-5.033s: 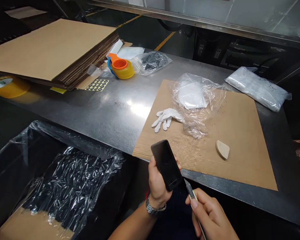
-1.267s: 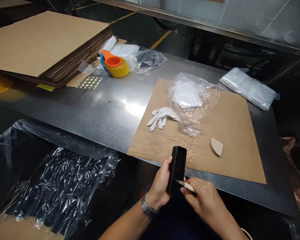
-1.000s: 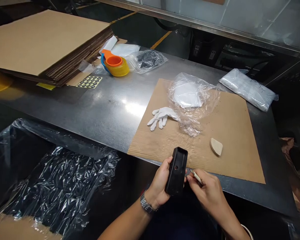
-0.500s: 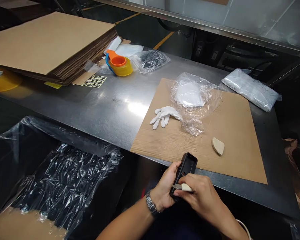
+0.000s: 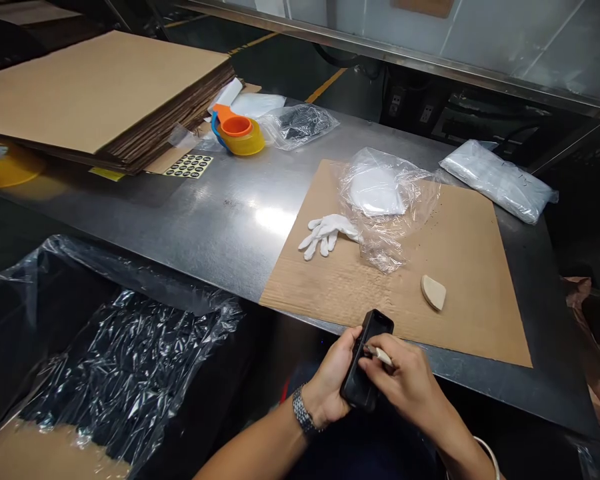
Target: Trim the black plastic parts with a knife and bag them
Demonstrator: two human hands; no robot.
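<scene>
My left hand (image 5: 333, 377) is closed round one long side of a black, shallow, tray-shaped part (image 5: 363, 390), held tilted in front of the table edge. My right hand (image 5: 405, 377) pinches a small knife (image 5: 384, 357) with an off-white handle. Its short metal blade sits at the near-left rim of the part, around mid-length; my fingers hide some of it. Beyond the hands, a beige wedge-shaped pad (image 5: 433, 293) lies on a cardboard sheet (image 5: 470, 327). A white glove (image 5: 327, 233) rests there too, beside a clear plastic bag (image 5: 395, 233) with white material inside.
Left of me stands a bin lined with clear plastic (image 5: 130, 360), holding dark wrapped items. On the metal table (image 5: 205, 233) are a cardboard stack (image 5: 105, 87), an orange tape dispenser (image 5: 237, 130), a sticker sheet (image 5: 189, 166) and a folded plastic bundle (image 5: 500, 180).
The knife has moved up along the rim of the black part, away from its near end. My left hand still grips the part, which has turned slightly.
</scene>
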